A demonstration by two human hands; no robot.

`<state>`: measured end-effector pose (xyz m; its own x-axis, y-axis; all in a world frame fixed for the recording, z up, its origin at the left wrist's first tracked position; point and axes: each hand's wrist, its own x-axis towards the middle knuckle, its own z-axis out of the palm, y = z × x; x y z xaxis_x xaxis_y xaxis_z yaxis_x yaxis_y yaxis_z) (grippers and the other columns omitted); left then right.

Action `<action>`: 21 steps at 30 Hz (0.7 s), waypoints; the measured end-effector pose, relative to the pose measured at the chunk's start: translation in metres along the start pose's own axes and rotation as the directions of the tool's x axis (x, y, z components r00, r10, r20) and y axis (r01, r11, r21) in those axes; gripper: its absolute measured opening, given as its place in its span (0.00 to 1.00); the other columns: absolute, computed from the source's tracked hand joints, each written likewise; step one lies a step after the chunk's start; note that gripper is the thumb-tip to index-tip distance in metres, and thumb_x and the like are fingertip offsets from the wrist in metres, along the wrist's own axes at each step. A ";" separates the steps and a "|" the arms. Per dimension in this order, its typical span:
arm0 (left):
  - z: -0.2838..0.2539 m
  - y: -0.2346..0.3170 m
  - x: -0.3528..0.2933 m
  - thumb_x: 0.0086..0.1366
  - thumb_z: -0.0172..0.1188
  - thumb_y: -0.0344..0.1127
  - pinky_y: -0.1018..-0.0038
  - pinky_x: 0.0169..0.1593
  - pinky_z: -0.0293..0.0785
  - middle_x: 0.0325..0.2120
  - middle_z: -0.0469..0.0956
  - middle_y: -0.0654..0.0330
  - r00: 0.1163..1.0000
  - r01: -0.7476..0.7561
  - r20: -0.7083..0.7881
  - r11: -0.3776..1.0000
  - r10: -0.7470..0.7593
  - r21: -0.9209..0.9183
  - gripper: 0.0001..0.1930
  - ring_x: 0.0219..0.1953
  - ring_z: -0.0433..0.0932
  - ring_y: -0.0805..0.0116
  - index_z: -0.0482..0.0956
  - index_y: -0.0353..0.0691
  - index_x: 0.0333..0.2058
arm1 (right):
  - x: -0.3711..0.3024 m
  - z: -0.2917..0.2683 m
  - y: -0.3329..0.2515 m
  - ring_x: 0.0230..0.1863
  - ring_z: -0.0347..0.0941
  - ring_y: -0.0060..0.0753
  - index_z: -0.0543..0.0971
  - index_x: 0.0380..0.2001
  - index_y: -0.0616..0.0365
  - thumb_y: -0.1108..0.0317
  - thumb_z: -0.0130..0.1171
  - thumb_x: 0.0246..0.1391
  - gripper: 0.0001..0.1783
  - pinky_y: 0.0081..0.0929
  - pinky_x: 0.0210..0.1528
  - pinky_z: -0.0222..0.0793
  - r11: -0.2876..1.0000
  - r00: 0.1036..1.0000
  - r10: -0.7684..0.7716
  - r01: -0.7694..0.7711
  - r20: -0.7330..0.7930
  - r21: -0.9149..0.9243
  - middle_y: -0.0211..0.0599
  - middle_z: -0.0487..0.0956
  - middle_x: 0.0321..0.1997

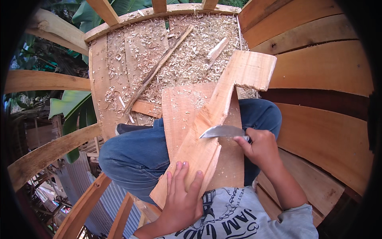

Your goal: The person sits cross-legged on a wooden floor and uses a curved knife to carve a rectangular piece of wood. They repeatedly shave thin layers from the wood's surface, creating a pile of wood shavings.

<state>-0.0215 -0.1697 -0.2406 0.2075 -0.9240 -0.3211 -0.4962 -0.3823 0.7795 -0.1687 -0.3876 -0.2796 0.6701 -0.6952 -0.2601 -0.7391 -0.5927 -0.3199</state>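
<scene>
My right hand is closed around the handle of a knife with a wide, curved steel blade. The blade points left and lies against the edge of a pale wooden workpiece, around its narrow middle. That workpiece slants across my lap, with a squared block jutting right at its far end and a broad near end by my shirt. Flat on the broad end rests my left hand, fingers stretched and thumb apart. Beneath the workpiece, a wide board spans my legs.
Curled shavings cover the plank floor ahead. A long thin stick and a short wood scrap lie there. Wooden slats wall the right side; spaced rails line the left, with leaves and corrugated metal sheets beyond.
</scene>
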 end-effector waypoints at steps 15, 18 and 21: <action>-0.014 0.001 -0.001 0.48 0.59 0.19 0.49 0.67 0.55 0.61 0.55 0.31 0.999 0.031 0.019 0.998 -0.030 -0.055 0.35 0.65 0.56 0.28 0.61 0.34 0.59 | -0.008 0.002 -0.015 0.17 0.72 0.50 0.78 0.20 0.66 0.52 0.60 0.59 0.25 0.35 0.23 0.67 0.815 0.954 0.030 -0.196 0.297 0.546 0.52 0.73 0.16; -0.013 0.002 0.001 0.49 0.58 0.19 0.50 0.67 0.56 0.61 0.55 0.31 0.999 0.031 0.023 0.999 -0.030 -0.043 0.35 0.65 0.56 0.28 0.61 0.34 0.59 | -0.006 0.004 -0.015 0.19 0.75 0.50 0.78 0.18 0.63 0.47 0.61 0.56 0.28 0.38 0.23 0.69 0.930 0.977 0.004 -0.081 0.213 0.358 0.50 0.75 0.16; -0.014 0.005 0.001 0.50 0.58 0.19 0.51 0.67 0.57 0.61 0.55 0.31 0.998 0.050 0.034 0.998 -0.049 -0.028 0.34 0.65 0.56 0.29 0.61 0.34 0.58 | 0.003 0.007 -0.007 0.21 0.77 0.50 0.78 0.18 0.60 0.42 0.61 0.53 0.29 0.41 0.24 0.70 0.990 1.000 0.004 -0.008 0.030 0.140 0.47 0.76 0.17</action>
<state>-0.0122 -0.1727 -0.2297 0.2024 -0.9037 -0.3772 -0.4614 -0.4277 0.7773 -0.1612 -0.3829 -0.2847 0.6689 -0.6850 -0.2889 -0.7278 -0.5241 -0.4423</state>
